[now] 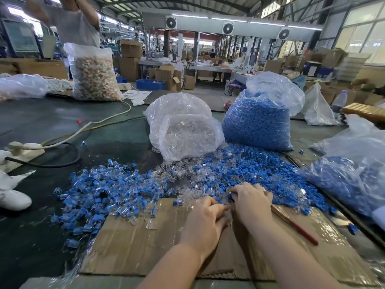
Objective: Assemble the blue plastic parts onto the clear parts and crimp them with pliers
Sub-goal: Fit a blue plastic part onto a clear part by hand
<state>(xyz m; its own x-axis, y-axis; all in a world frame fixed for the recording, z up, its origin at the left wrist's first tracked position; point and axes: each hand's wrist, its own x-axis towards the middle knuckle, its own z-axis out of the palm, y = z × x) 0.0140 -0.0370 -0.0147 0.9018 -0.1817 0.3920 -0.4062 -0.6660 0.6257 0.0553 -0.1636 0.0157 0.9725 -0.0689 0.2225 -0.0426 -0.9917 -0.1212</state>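
Both hands meet at the near edge of the loose blue parts (260,170). The left hand (205,217) and right hand (251,200) curl round something small; I cannot tell what. The pliers (295,226) lie just right of the right hand, pointing away to the right.

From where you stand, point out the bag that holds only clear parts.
The tipped clear-parts bag at centre, spilling towards the hands. The upright bag to its right holds blue parts; the far-left bag holds orange-and-white pieces.

Blue parts (260,170), clear parts (187,134), red-handled pliers (295,226), brown cardboard (135,243).
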